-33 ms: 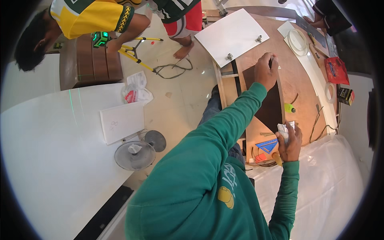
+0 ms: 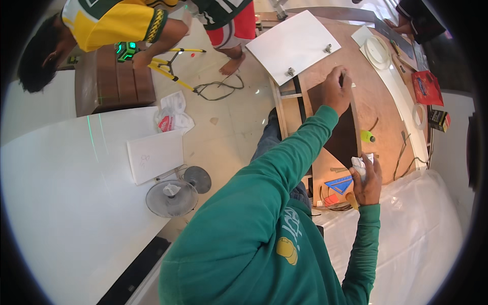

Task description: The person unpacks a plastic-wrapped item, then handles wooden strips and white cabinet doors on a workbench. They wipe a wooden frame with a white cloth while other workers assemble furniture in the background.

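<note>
A dark brown panel (image 2: 348, 133) stands on edge on the wooden worktop. At its far end is my left hand (image 2: 337, 92), fingers curled closed at the panel's edge; part of that grip is hidden by the hand itself. My right hand (image 2: 370, 184) is closed round a crumpled white cloth (image 2: 359, 165) at the panel's near end. Whether it is cloth or tissue is hard to tell. Close to the right hand lie a blue set square (image 2: 338, 185) and a roll of yellowish tape (image 2: 352, 201). Just right of the panel is a small green bottle (image 2: 367, 136).
A white door panel with hinges (image 2: 292, 47) rests at the worktop's far left. Tape rolls, a red packet (image 2: 427, 87) and tools line the right side. Clear plastic sheeting (image 2: 406, 218) hangs nearby. At left, a person in yellow handles a green-lit laser level (image 2: 125, 51) on a tripod.
</note>
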{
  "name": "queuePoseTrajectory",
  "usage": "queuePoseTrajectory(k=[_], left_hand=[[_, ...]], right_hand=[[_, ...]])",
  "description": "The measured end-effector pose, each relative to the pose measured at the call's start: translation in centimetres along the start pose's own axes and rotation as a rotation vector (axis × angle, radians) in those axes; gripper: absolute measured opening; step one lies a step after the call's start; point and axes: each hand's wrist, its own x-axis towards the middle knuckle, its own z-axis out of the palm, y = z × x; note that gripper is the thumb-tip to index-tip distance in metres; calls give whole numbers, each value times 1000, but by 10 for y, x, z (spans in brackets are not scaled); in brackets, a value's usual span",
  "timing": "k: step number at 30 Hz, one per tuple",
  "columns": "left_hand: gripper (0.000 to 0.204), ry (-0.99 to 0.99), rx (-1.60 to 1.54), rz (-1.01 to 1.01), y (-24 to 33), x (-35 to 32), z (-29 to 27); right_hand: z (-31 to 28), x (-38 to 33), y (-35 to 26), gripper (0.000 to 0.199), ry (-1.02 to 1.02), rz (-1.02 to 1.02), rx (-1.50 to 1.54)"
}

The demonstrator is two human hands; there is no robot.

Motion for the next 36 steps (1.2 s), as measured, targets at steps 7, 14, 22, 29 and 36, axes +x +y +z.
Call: queuePoseTrajectory(k=[7, 14, 22, 29, 36], left_hand=[[31, 44, -115, 50, -20, -2, 15], [27, 30, -131, 46, -13, -2, 16], [53, -118, -381, -13, -46, 9, 11], [78, -63, -283, -44, -62, 15, 23], [69, -283, -119, 93, -76, 29, 12]], right_hand=[[-39, -3, 4, 48, 14, 187, 69], [-103, 14, -14, 33, 73, 210, -20], [-3, 29, 10, 34, 32, -108, -24], [11, 92, -13, 25, 61, -64, 13], [29, 177, -17, 28, 30, -101, -37]])
